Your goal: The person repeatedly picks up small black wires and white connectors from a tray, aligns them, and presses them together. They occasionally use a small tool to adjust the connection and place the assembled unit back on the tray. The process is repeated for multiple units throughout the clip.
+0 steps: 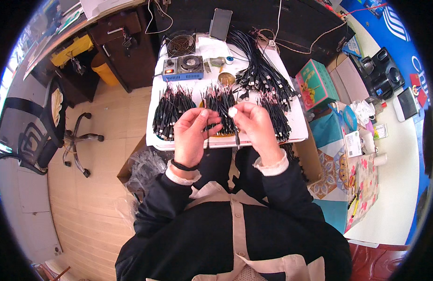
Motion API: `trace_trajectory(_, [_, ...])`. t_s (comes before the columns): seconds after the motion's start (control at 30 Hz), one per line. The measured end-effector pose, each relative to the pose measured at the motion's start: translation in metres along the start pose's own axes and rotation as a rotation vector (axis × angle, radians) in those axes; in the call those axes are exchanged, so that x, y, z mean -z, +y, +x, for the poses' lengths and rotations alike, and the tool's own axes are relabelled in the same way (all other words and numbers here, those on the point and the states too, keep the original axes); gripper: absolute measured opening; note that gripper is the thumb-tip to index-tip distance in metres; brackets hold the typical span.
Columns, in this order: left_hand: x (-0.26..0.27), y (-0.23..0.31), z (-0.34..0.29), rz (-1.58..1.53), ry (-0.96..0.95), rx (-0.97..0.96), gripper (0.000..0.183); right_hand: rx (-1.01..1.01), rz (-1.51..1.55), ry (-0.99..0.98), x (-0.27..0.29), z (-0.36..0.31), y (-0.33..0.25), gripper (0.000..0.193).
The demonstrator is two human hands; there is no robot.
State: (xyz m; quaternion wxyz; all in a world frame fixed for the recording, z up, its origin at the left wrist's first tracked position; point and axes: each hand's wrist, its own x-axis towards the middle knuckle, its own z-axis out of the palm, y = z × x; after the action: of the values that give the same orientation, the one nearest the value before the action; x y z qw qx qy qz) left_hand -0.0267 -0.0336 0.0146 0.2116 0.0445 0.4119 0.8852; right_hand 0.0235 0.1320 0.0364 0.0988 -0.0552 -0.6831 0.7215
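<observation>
My left hand (192, 133) is closed in a pinch over the front of the white table, a thin black cable (207, 141) hanging by its fingers. Beside it, my right hand (255, 123) pinches another black cable (237, 137), whose lower end dangles past the table edge. Something small and white (233, 112) shows at the right fingertips; I cannot tell what it is. Bunches of black cables with bare reddish wire ends stand around the hands: a left bunch (172, 110), a middle bunch (220, 100) partly behind the fingers, and a right bunch (281, 121).
Behind the bunches sit a blue soldering pot (183, 75), a round tin (226, 78), a solder spool (229, 60) and a phone (220, 24). A pile of USB cables (265, 72) spreads at the back right. Cartons stand right, including a green box (316, 85); an office chair (36, 124) is left.
</observation>
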Motion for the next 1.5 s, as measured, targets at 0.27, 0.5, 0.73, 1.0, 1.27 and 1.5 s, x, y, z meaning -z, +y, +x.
trace_trajectory(0.27, [-0.038, -0.001, -0.024, -0.086, -0.195, -0.023, 0.015, 0.048, 0.059, -0.048, -0.006, -0.047, -0.007, 0.015])
trace_trajectory(0.5, [-0.057, -0.009, -0.038, -0.026, -0.226, -0.102, 0.013, 0.161, -0.076, 0.056, 0.012, -0.063, -0.018, 0.013])
trace_trajectory(0.73, [-0.064, -0.015, -0.048, 0.169, -0.341, -0.118, 0.010, 0.246, 0.135, 0.135, 0.016, -0.065, -0.039, 0.011])
trace_trajectory(1.0, [-0.063, -0.013, -0.056, -0.011, -0.383, 0.012, 0.009, 0.223, 0.242, 0.101, 0.022, -0.074, -0.030, 0.012])
trace_trajectory(1.27, [-0.063, -0.010, -0.058, -0.132, -0.480, 0.091, 0.011, 0.146, 0.386, 0.034, 0.020, -0.081, -0.030, 0.019])
trace_trajectory(1.5, [-0.063, -0.014, -0.063, 0.367, -0.360, -0.200, 0.009, 0.605, -0.504, 0.147, 0.020, -0.088, -0.048, 0.009])
